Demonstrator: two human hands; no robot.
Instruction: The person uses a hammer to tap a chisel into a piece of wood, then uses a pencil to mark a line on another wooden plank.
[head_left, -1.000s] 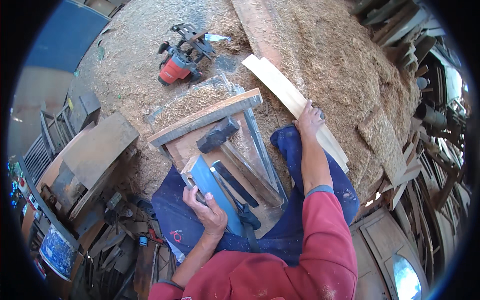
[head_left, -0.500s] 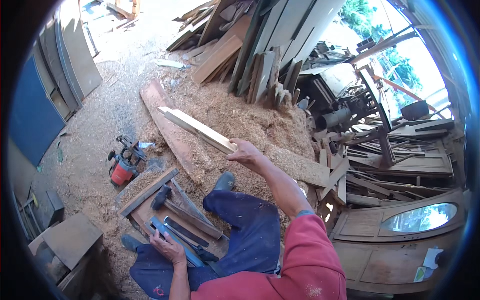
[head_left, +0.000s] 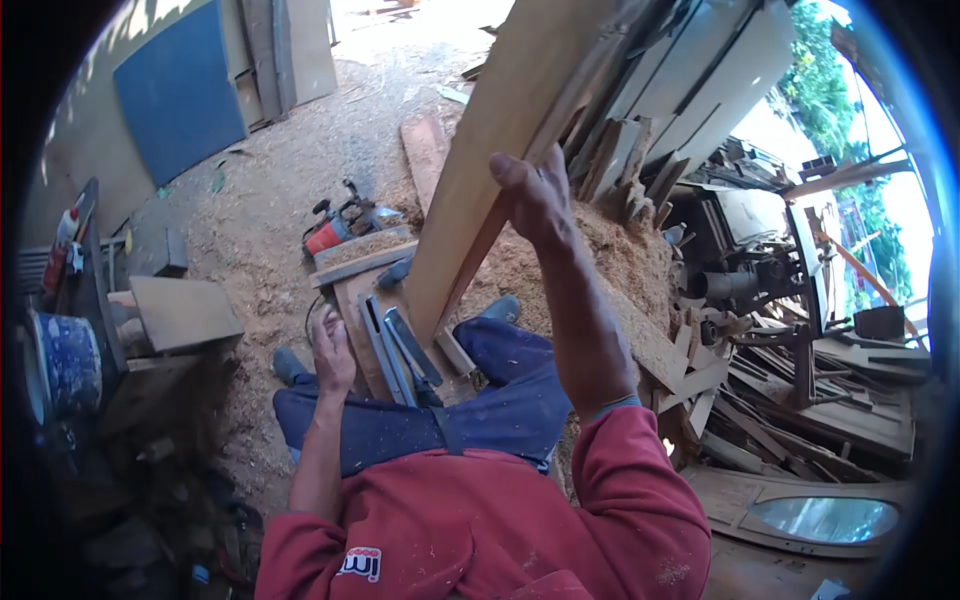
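Observation:
My right hand grips a long wooden board, raised steeply, its lower end over the low wooden work stand between my legs. My left hand is at the stand's left side, fingers loosely bent and apart, holding nothing visible. On the stand lie blue metal lengths, a dark strip beside them, and a sledgehammer, partly hidden by the board. A raised wooden strip crosses the far end of the stand.
A red router sits on sawdust beyond the stand. A bucket and boxy wooden pieces are at left. Leaning boards, scrap wood and a door with oval glass crowd the right; a blue panel stands far left.
My right hand has lifted the board from beside my right leg and swung it up steeply over the stand. My left hand has come off the blue piece to the left. The view has tilted up.

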